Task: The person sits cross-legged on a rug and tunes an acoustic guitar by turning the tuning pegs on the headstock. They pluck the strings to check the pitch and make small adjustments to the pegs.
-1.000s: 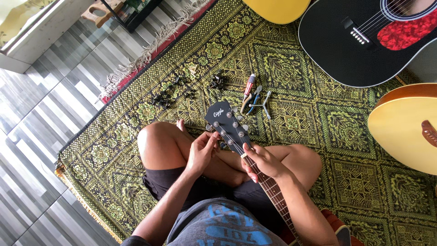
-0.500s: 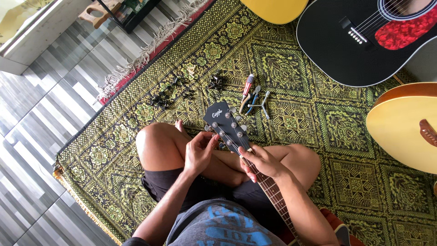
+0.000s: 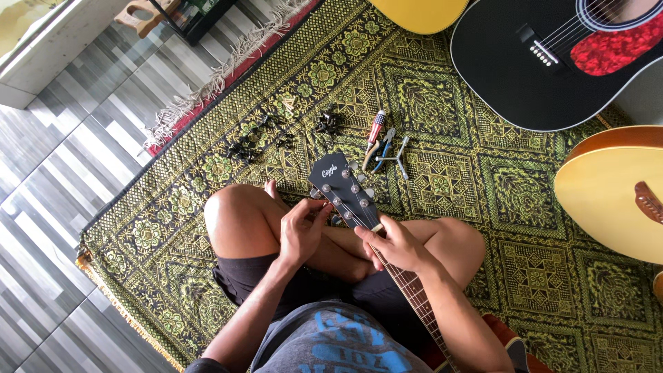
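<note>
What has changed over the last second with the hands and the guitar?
Hardly anything. The left hand remains at the tuners on the black headstock, and the right hand still grips the neck. The tools on the rug lie unmoved.

A black guitar headstock point(image 3: 336, 181) with round silver tuning posts on its face and pale tuner buttons along both edges points away from the person, tilted slightly left. It runs into a dark fretted neck point(image 3: 407, 283) with thin strings, which slants down-right across the person's crossed legs, above the patterned rug.
</note>
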